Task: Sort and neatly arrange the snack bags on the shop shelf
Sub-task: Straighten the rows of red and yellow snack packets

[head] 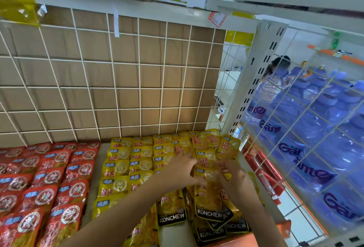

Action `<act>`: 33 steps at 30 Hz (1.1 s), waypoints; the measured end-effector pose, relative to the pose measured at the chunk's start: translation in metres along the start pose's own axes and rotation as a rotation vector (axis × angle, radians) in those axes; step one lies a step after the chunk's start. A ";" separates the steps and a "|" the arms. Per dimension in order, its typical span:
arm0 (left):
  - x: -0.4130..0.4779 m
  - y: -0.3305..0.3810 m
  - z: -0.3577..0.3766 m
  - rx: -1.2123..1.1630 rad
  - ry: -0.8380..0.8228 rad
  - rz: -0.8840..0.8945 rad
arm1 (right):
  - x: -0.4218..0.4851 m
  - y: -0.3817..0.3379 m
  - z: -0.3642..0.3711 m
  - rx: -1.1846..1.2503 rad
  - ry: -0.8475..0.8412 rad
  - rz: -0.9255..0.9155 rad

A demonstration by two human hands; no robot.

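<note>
Mostly glossy, flat rectangular yellow bags (118,168).

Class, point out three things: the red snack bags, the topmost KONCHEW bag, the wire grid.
red snack bags (52,177): head view, middle bag's round logo.
KONCHEW bag (208,197): head view, yellow middle.
wire grid (139,87): head view, wire crossing.

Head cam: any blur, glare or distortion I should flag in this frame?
Head view: motion blur smears both hands, worst on the right hand, with the left hand soft too, so finger pose is unreadable; the wide-angle lens bows the wire grid; mild sheen on the blue bottle packs; lighting is even, no hard shadows; print on the red bags and yellow bags reads clearly.
</note>
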State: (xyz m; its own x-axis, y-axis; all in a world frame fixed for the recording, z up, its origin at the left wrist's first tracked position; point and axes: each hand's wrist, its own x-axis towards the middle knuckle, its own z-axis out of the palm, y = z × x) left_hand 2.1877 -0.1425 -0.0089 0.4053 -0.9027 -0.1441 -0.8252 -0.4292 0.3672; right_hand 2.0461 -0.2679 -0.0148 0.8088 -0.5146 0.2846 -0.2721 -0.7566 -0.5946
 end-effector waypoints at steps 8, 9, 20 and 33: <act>0.000 0.008 -0.003 -0.359 0.208 -0.002 | -0.006 0.001 -0.003 0.026 -0.009 0.010; -0.001 0.008 -0.004 -0.395 0.233 0.003 | -0.006 0.001 -0.004 0.029 -0.010 0.010; -0.052 -0.026 -0.028 -0.686 0.257 -0.012 | -0.006 -0.014 0.003 0.100 -0.061 -0.052; -0.087 -0.030 0.011 -0.294 0.387 -0.213 | -0.017 -0.034 0.032 -0.104 -0.248 -0.140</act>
State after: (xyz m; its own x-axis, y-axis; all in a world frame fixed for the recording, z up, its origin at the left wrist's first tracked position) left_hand 2.1728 -0.0511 -0.0175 0.7136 -0.6953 0.0860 -0.5863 -0.5254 0.6167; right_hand 2.0583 -0.2207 -0.0239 0.9412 -0.2981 0.1587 -0.1907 -0.8570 -0.4787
